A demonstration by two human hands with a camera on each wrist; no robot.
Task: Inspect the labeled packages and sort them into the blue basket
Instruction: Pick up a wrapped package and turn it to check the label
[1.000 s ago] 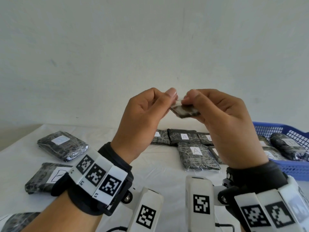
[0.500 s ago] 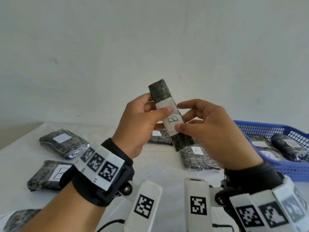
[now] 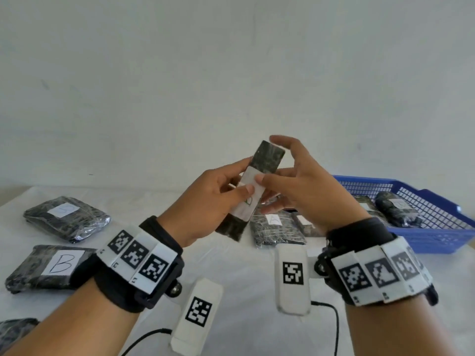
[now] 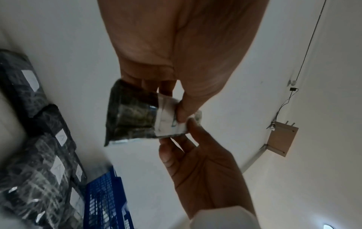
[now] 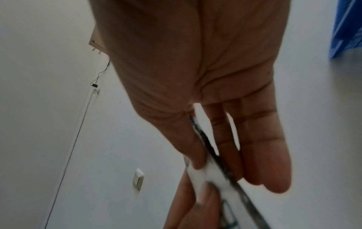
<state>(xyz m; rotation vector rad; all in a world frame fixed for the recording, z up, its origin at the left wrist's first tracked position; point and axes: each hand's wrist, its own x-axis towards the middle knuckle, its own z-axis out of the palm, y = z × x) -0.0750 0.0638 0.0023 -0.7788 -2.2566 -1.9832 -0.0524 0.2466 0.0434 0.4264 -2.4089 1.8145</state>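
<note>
I hold a dark plastic-wrapped package (image 3: 267,158) upright above the table, its white label marked B facing me. My left hand (image 3: 218,196) grips its lower half, thumb on the label and fingers behind. My right hand (image 3: 295,186) pinches it from the right, thumb tip on the label and fingers spread behind, with the index finger stretched past the top end. The left wrist view shows the package (image 4: 133,111) between both thumbs. In the right wrist view the package (image 5: 207,175) is edge-on between thumb and fingers. The blue basket (image 3: 437,240) stands at the right, holding labeled packages (image 3: 395,206).
Under my hands lie several packages, one labeled A (image 3: 276,227). At the left are one marked B (image 3: 51,265) and another (image 3: 66,217) behind it. A white cloth covers the table (image 3: 244,291). A bare wall rises behind it. Black cables trail at the near edge.
The package went from edge-on to upright with its label toward me. Both hands dropped lower. My right index finger left the label and the fingers spread.
</note>
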